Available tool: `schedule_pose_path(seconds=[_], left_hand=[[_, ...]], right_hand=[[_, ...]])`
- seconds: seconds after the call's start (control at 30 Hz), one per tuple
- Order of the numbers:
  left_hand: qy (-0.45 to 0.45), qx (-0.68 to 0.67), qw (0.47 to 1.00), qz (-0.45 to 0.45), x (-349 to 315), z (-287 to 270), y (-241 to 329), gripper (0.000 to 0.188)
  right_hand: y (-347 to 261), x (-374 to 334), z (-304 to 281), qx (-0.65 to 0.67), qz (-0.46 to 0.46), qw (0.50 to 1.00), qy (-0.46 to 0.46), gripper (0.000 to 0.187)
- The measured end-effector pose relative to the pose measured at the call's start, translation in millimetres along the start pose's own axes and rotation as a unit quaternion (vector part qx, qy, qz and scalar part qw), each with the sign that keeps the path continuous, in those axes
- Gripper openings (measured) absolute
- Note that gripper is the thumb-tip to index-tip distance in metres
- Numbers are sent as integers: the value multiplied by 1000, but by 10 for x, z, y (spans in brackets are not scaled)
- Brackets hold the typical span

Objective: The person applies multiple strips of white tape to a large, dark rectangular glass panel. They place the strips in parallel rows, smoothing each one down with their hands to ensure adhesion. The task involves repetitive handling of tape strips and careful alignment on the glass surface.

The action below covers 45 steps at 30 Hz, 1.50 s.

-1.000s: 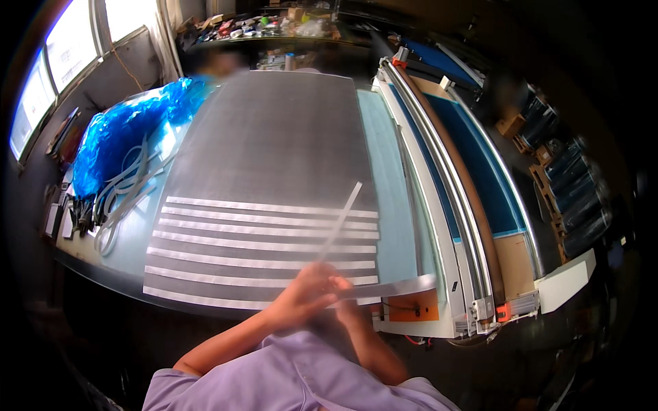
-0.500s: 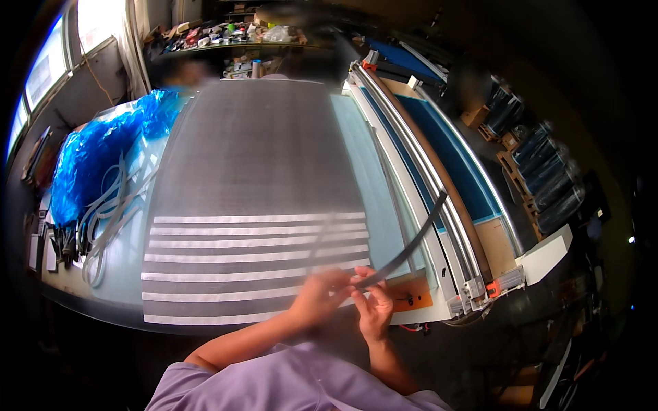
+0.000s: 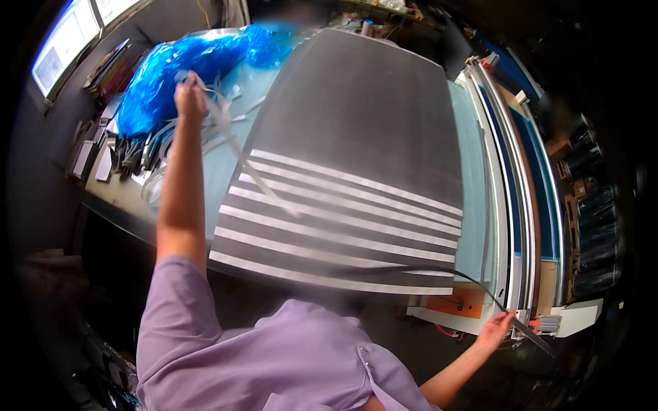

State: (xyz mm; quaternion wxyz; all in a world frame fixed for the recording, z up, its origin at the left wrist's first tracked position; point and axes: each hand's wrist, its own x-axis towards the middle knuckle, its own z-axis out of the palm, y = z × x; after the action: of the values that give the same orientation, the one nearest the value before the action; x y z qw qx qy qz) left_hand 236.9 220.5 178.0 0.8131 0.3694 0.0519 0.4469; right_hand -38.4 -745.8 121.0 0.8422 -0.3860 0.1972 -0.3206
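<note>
Raised at the far left, my left hand (image 3: 190, 97) is closed on one end of a pale, translucent strip of backing film (image 3: 236, 147). The film trails, blurred, down across the grey sheet. Off to the lower right, my right hand (image 3: 495, 331) pinches a thin black strip (image 3: 473, 279). One end of that strip sticks out past my fingers, and the rest curves left over the near edge of the sheet, where it blurs. Between my hands lies the large dark grey sheet (image 3: 370, 109), with several white bands (image 3: 343, 225) across its near part.
Crumpled blue plastic film (image 3: 164, 79) lies on the left of the pale table (image 3: 223, 168), beside loose pale strips (image 3: 157, 181) and dark strips. On the right runs a long machine with metal rails (image 3: 524, 205). An orange plate (image 3: 456, 303) sits by its near end.
My hands were together over the sheet's near right corner. Now they are far apart, the left up and left with the pale film, the right out right with the black strip. The view has turned.
</note>
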Motion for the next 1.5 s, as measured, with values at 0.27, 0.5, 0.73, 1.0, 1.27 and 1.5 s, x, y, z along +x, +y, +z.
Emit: schedule_pose_path(seconds=[0.27, 0.5, 0.73, 1.0, 1.27, 1.5], left_hand=[[-212, 690, 666, 187, -962, -277, -447, 41], [-608, 435, 648, -149, -4669, 924, -840, 27], [-591, 509, 603, -164, -5028, 645, -830, 12], [-530, 610, 524, -268, -5110, 611, -757, 10], [-593, 621, 503, -95, -5982, 1201, -1275, 39], [-621, 469, 593, -207, -7057, 1967, -1996, 27]], right_hand=[[1903, -1241, 783, -52, 217, 975, -18, 14], [2267, -1733, 1328, -65, 303, 951, -7, 10], [1955, -1437, 1084, -164, 369, 914, -43, 20], [1645, -477, -26, -130, 262, 951, 104, 16], [1495, -319, -223, -221, 281, 933, 40, 15], [1424, -289, -297, -149, 337, 929, -20, 18]])
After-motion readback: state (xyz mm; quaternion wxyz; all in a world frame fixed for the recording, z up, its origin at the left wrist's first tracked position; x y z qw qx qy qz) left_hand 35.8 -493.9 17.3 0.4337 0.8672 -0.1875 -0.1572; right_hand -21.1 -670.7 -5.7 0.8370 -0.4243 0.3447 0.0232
